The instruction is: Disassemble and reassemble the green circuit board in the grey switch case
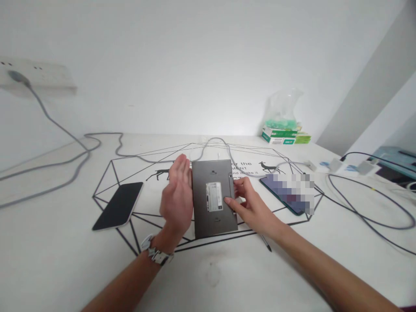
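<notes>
A flat dark grey metal box (202, 203) with a white label and two keyhole slots, like a small network switch, faces me in the middle of the table. My right hand (248, 206) grips its right edge, thumb on the front face and fingers partly hidden along the side. Against or very close to the left edge stands my left hand (178, 195), its fingers stretched straight and held together, not wrapped round anything. Whether the left palm touches the box I cannot tell. The tip of a pen (267, 244) shows beneath my right forearm.
A dark-screened phone (119, 206) lies left, another phone (286, 195) right. Grey cable (136, 156) crosses the back of the white table (58, 260). Small boxes (279, 134) bear a plastic bag (282, 108). A power strip (344, 166) and black cable (367, 186) lie right.
</notes>
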`<state>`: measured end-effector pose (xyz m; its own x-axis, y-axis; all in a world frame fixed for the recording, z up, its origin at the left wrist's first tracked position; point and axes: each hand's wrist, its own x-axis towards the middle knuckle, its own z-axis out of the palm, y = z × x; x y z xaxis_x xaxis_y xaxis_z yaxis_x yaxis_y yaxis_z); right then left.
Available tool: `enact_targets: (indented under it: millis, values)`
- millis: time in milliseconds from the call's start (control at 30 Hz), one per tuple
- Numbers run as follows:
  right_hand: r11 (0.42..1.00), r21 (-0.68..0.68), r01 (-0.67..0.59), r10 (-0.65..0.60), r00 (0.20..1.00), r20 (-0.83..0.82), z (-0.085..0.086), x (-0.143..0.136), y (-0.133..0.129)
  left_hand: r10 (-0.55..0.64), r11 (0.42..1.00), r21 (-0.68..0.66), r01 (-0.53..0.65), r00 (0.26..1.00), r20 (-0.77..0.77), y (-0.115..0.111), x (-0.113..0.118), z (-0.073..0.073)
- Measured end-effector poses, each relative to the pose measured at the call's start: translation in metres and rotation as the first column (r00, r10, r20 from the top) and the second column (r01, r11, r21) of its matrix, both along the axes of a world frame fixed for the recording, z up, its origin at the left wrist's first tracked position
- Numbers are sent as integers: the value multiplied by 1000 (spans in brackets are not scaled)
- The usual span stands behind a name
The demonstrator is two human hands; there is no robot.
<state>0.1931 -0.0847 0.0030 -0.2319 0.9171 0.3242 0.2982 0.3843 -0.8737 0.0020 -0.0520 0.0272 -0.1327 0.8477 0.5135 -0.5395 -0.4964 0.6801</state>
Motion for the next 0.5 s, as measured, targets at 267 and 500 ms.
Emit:
enact_targets:
  millis: [267,500]
  values:
    - [991,119,53,-26,975,-222,6,1,-3,-129,987,-97,127,992,-15,-12,-1,25]
    - [909,417,19,-36,999,33,-6,12,3,-105,811,-584,-1,983,-148,0,0,4]
